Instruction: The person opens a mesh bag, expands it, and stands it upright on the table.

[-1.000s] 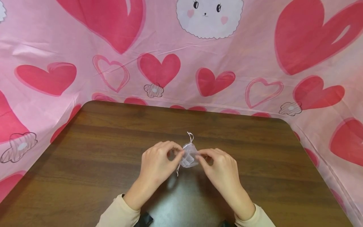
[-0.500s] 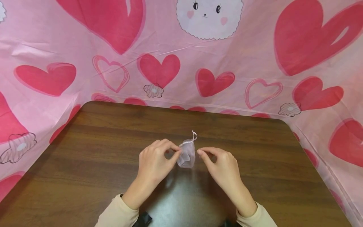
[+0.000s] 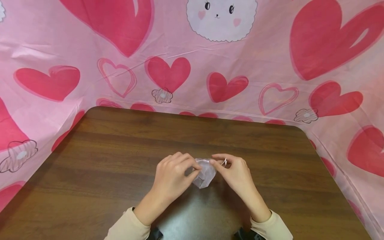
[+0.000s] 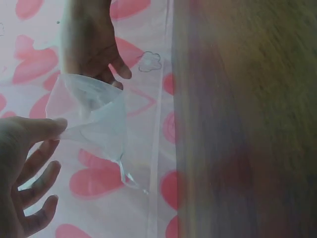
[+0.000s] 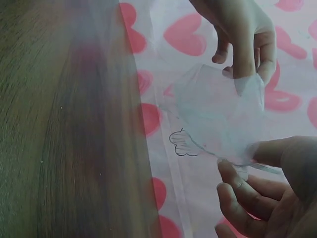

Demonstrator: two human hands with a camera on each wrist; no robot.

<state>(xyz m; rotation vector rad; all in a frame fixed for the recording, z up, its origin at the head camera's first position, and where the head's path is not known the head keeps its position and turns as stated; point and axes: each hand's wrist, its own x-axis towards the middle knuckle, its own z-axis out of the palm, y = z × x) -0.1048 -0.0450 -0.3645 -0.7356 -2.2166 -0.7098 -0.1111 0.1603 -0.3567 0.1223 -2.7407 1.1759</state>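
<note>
A small sheer white drawstring pouch [image 3: 206,175] is held up between both hands above the table, just right of the middle in the head view. My left hand [image 3: 174,176] pinches one side of it between thumb and forefinger; in the left wrist view the other fingers are loosely bent below the pouch [image 4: 104,119]. My right hand [image 3: 235,173] pinches the gathered edge along the cord, thumb against forefinger, as the right wrist view shows. A white cord loop [image 3: 225,162] sticks out by the right fingers. Paler folds show through the thin fabric.
The dark brown wooden table [image 3: 120,150] has rounded far corners. Pink cloth [image 3: 240,60] printed with red hearts hangs behind it and on both sides. Black straps [image 3: 246,234] show at the beige sleeves [image 3: 129,225] near the bottom edge.
The right hand let go, then took hold of the pouch again at its corded edge. The pouch has turned, so its loop now points right instead of away. The left hand moved slightly right.
</note>
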